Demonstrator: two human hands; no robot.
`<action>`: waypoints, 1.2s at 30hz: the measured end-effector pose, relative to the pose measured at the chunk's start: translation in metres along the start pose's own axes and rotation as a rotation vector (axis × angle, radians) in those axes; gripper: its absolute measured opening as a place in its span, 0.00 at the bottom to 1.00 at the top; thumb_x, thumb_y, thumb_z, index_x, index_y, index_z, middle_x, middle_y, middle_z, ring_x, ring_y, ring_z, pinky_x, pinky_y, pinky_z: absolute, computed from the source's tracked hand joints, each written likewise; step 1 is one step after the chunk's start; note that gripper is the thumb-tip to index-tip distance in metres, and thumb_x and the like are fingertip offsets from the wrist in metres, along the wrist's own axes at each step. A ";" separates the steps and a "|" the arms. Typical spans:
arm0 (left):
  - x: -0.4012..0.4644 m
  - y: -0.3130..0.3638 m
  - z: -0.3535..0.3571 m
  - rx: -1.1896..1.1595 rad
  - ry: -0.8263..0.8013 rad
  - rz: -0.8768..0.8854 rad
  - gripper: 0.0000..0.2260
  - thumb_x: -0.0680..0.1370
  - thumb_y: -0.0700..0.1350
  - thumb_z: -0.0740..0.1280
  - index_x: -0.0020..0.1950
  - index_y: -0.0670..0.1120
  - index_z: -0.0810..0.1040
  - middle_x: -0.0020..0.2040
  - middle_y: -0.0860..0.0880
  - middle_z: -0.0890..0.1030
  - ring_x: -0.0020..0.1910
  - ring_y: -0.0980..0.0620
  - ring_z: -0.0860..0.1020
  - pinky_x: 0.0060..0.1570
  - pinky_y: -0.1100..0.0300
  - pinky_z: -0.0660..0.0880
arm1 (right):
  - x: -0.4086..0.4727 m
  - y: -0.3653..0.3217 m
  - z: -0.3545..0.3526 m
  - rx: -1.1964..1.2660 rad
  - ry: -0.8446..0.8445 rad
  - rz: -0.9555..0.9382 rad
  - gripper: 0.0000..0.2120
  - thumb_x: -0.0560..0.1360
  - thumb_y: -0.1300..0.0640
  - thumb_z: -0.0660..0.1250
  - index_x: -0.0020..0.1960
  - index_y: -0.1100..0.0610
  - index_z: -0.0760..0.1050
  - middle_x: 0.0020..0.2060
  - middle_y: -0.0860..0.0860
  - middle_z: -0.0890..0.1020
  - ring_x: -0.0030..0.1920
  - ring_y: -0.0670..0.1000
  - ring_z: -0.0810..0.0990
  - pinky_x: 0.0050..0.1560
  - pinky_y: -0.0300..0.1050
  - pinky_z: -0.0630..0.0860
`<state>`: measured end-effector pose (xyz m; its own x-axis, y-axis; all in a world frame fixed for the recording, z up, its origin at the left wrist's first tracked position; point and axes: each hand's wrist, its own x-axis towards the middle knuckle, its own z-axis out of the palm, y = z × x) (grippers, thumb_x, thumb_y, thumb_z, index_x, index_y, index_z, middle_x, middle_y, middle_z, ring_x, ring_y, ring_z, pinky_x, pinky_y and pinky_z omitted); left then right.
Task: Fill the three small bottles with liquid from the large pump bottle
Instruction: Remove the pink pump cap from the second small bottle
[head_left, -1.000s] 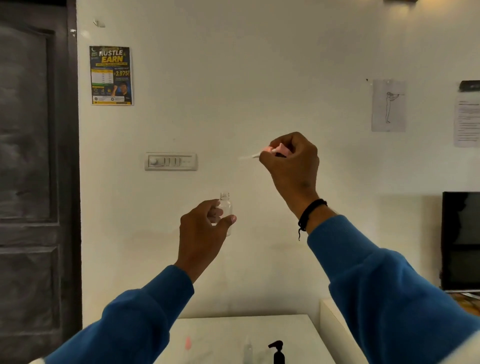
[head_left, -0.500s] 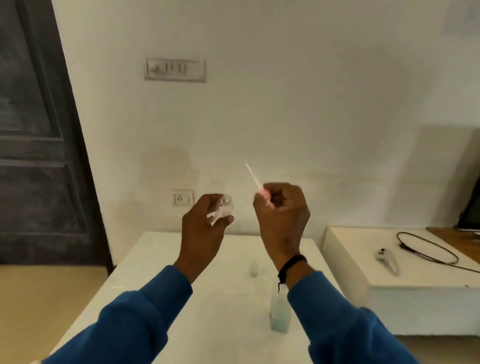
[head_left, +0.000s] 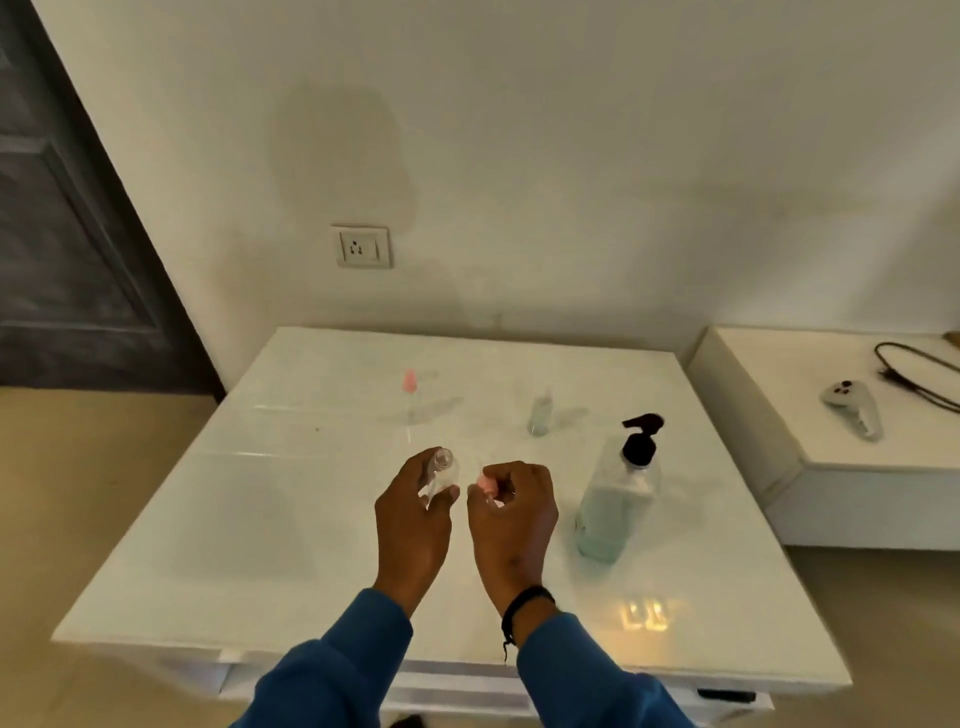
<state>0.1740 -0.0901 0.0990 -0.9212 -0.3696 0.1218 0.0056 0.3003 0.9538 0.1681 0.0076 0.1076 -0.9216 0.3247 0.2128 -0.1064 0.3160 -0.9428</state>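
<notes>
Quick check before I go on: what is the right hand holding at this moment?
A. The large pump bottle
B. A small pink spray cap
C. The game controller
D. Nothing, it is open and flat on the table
B. The right hand is closed around a small pink spray cap, next to the left hand holding a small clear bottle; the large pump bottle stands untouched to its right.

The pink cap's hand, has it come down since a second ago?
Yes. The right hand dropped from beside the wall switch to just above the white table.
</notes>
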 end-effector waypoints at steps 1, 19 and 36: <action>0.004 -0.011 0.002 0.010 -0.008 -0.013 0.18 0.76 0.35 0.72 0.63 0.49 0.78 0.56 0.55 0.81 0.54 0.59 0.78 0.49 0.78 0.71 | -0.001 0.010 0.007 -0.024 -0.025 0.015 0.17 0.70 0.70 0.74 0.40 0.48 0.75 0.45 0.46 0.77 0.42 0.44 0.78 0.42 0.26 0.73; 0.039 -0.084 0.012 0.134 0.032 -0.141 0.18 0.77 0.36 0.71 0.67 0.45 0.78 0.58 0.55 0.79 0.56 0.58 0.76 0.47 0.84 0.65 | 0.002 0.101 0.071 -0.299 -0.208 0.118 0.07 0.72 0.64 0.73 0.48 0.55 0.81 0.50 0.50 0.78 0.49 0.49 0.77 0.52 0.44 0.73; 0.047 -0.076 0.005 0.066 0.115 -0.125 0.18 0.77 0.39 0.72 0.67 0.46 0.77 0.61 0.50 0.82 0.60 0.53 0.79 0.49 0.80 0.69 | -0.005 0.066 0.059 -0.353 -0.250 0.023 0.11 0.74 0.52 0.74 0.56 0.49 0.82 0.55 0.46 0.79 0.61 0.52 0.72 0.60 0.48 0.68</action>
<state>0.1283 -0.1256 0.0312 -0.8624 -0.5048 0.0375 -0.1354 0.3015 0.9438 0.1440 -0.0255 0.0294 -0.9890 0.1225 0.0833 0.0090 0.6109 -0.7917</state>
